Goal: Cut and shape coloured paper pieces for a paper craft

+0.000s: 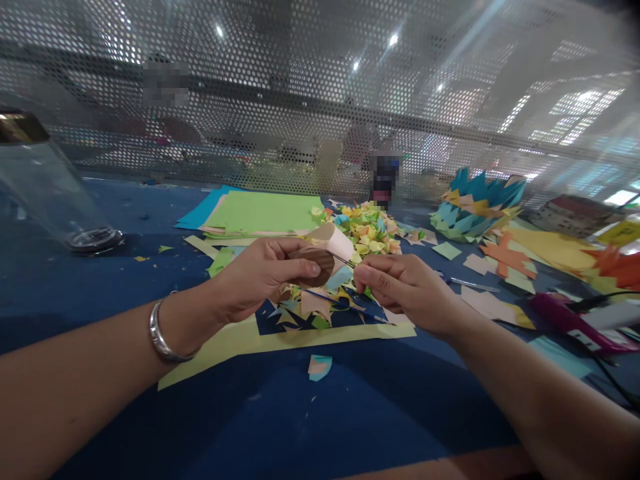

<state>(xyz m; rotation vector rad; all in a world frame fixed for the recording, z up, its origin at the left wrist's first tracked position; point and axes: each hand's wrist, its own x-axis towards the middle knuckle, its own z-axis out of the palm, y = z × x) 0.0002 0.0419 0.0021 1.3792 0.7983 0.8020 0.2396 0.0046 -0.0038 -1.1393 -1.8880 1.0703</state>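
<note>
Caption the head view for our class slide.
Left hand holds a brown disc, right hand pinches something thin, above paper cutouts.

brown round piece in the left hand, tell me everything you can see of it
The brown round piece looks wooden, with darker grain-like streaks and a curved right edge. The left hand pinches it, the thumb across its near face hiding part of it. It is held up over cut paper pieces, beside a pale curled paper. A thin dark tool in the right hand reaches to its right side; whether they touch is unclear.
</note>
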